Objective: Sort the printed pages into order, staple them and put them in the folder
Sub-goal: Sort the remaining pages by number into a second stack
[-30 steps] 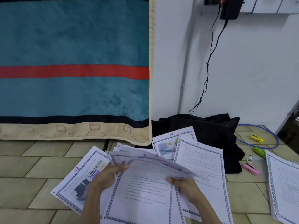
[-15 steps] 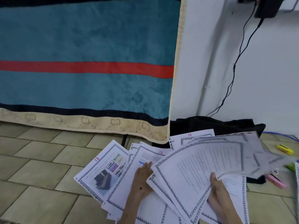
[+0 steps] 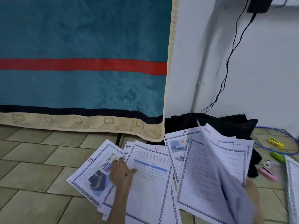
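On the tiled floor [image 3: 32,159], in front of the hanging blue blanket [image 3: 80,46], the printed pages lie fanned out unstapled — sorting looks to be under way, with stapling and filing not yet begun. The left hand [image 3: 121,171] rests with straight, spread fingers across the seam between page 13 [image 3: 90,177] and page 12 [image 3: 150,183], pressing rather than gripping. At about three o'clock from it, the right hand [image 3: 252,193] is mostly hidden behind a lifted, motion-blurred sheaf of sheets [image 3: 224,180] that it appears to hold up; how its fingers close I cannot tell. Under that sheaf lies page 6 [image 3: 203,173], and page 14 [image 3: 177,146] peeks out at twelve o'clock from page 12, against the black bag [image 3: 226,125]. Another stack of pages [image 3: 292,183] sits at the far right edge. At two o'clock from the right hand lie a pink stapler-like tool [image 3: 267,174] and green [image 3: 278,157] and yellow [image 3: 275,143] items — a folder I cannot make out.
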A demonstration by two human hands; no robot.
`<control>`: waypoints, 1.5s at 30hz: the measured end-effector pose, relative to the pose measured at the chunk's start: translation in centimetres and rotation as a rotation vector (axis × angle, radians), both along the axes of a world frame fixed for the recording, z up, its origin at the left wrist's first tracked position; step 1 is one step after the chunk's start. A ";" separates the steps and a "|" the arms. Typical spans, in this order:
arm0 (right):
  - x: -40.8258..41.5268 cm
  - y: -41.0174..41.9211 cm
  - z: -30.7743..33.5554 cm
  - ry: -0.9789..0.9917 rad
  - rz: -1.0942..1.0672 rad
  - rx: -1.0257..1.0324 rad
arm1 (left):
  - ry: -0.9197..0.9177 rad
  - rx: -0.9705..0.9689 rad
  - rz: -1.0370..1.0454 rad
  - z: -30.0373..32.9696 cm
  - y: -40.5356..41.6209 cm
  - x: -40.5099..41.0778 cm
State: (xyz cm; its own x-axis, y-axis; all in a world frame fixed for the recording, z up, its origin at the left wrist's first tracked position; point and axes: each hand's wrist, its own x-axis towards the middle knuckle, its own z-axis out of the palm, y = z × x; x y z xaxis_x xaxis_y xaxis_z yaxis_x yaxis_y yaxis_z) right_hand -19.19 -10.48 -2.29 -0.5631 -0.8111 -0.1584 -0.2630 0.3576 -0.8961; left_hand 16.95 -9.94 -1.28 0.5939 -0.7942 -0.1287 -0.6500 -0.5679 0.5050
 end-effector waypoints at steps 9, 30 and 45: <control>-0.9 0.4 -0.3 0.307 -0.020 0.076 | 0.280 -0.218 0.089 -0.2 -0.2 1.5; -1.3 -0.1 -2.4 0.351 -0.179 -0.019 | 0.467 -0.268 0.418 0.3 1.0 5.5; -1.6 -0.2 -3.2 0.398 -0.165 -0.037 | 0.465 -0.396 0.320 1.6 0.1 1.1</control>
State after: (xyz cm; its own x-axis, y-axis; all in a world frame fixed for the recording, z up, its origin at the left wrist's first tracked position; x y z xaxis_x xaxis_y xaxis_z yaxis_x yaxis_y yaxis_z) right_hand -20.78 -10.70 -5.46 -0.6969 -0.7062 0.1251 -0.5327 0.3929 -0.7495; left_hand 18.06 -9.87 0.34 0.7606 -0.6284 -0.1633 -0.1466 -0.4113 0.8996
